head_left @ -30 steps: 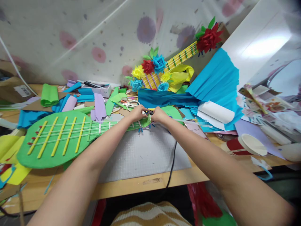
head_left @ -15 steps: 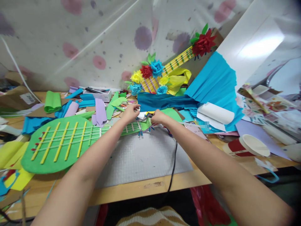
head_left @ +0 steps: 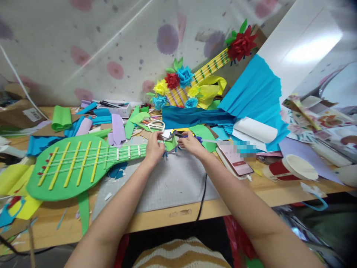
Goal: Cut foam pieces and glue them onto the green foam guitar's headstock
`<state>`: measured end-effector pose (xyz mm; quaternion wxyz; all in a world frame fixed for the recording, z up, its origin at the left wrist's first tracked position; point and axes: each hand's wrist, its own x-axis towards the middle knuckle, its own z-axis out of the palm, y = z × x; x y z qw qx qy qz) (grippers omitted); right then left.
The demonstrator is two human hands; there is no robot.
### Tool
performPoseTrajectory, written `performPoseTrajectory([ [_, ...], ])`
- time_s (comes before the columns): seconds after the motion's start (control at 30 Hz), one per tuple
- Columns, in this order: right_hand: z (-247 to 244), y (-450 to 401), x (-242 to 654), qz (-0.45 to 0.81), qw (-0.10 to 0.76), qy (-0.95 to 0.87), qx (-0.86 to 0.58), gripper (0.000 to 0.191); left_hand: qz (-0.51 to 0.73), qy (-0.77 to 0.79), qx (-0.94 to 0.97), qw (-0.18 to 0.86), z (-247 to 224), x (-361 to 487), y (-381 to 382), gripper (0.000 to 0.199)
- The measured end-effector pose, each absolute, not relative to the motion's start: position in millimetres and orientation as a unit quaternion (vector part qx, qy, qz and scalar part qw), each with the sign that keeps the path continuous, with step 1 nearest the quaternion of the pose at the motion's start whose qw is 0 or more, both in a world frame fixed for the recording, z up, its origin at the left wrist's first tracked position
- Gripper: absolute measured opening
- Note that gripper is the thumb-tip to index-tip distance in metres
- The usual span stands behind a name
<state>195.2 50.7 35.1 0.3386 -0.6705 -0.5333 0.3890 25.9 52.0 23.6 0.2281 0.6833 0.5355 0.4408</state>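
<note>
A green craft guitar (head_left: 67,167) lies at the left, with yellow strips, pale strings and red-tipped pegs on its body. Its neck runs right to a small headstock with blue pegs. My left hand (head_left: 155,149) is closed around the neck just before the headstock. Beside the headstock's right end, my right hand (head_left: 190,144) has its fingers bent together; what they pinch is too small to make out. Right behind that hand, partly hidden, is a blue and yellow tool, apparently a glue gun (head_left: 199,139), with a pale stick poking out.
A grey cutting mat (head_left: 173,190) lies under the neck. White-handled scissors (head_left: 156,125) rest behind my left hand. At the right are a phone (head_left: 237,160), a paper cup (head_left: 292,167) and blue crepe paper (head_left: 253,100). A flowered yellow guitar (head_left: 212,69) leans behind; a black cable (head_left: 203,197) crosses the front edge.
My left hand has come down and right from above the neck onto it, uncovering the scissors. My right hand stays near the headstock, its fingers slightly more spread. The view has shifted slightly.
</note>
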Motion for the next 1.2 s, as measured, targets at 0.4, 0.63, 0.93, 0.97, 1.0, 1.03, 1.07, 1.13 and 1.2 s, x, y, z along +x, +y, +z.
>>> performPoseTrajectory([
  [0.4, 0, 29, 204, 0.338, 0.487, -0.529, -0.607, 0.019, 0.359, 0.592, 0.698, 0.185, 48, -21, 73, 0.017],
  [0.63, 4, 8, 206, 0.278, 0.464, -0.572, -0.617, 0.019, 0.286, 0.630, 0.702, 0.167, 44, -28, 83, 0.022],
  [0.93, -22, 3, 201, 0.304, 0.447, -0.581, -0.609, 0.029, 0.207, 0.678, 0.691, 0.142, 47, -36, 77, 0.032],
  [0.97, -24, 3, 202, 0.299, 0.448, -0.581, -0.610, 0.028, 0.202, 0.691, 0.680, 0.137, 50, -39, 78, 0.033],
  [1.0, -25, 4, 202, 0.294, 0.450, -0.580, -0.612, 0.027, 0.199, 0.700, 0.674, 0.128, 54, -43, 80, 0.034],
  [1.03, -26, 4, 202, 0.291, 0.453, -0.578, -0.613, 0.027, 0.197, 0.705, 0.671, 0.118, 59, -46, 82, 0.035],
  [1.07, -26, 4, 203, 0.291, 0.455, -0.577, -0.612, 0.027, 0.195, 0.709, 0.669, 0.107, 65, -50, 84, 0.035],
  [1.13, -26, 4, 205, 0.300, 0.459, -0.576, -0.606, 0.027, 0.172, 0.714, 0.673, 0.089, 78, -56, 89, 0.031],
  [1.2, -26, 4, 206, 0.311, 0.462, -0.577, -0.597, 0.027, 0.154, 0.727, 0.665, 0.069, 91, -59, 93, 0.029],
])
